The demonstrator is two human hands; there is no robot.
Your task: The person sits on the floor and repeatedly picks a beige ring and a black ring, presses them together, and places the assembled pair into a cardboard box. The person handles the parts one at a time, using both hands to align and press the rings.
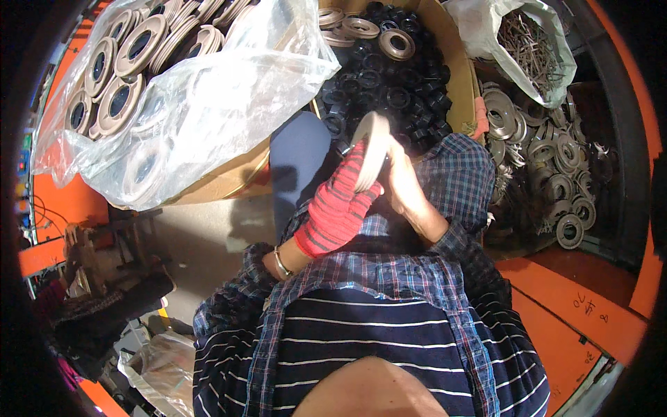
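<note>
A beige ring (pixel 375 151), seen nearly edge-on, is held upright above my lap. My left hand (pixel 340 205), in a red and black striped glove, is closed round its left side. My bare right hand (pixel 405 182) presses its fingers against the right side of the ring; their tips are partly hidden behind it. Just beyond the hands, a cardboard box (pixel 460 62) holds many small black rings (pixel 396 97), with a few beige rings (pixel 397 44) lying on top.
Beige rings with dark centres (pixel 141 46) fill a clear plastic bag (pixel 208 104) on a box at the left. To the right lie a heap of pale rings (pixel 566 156) and a bag of thin scrap strips (pixel 524 52). Orange panels (pixel 570 313) stand at the lower right.
</note>
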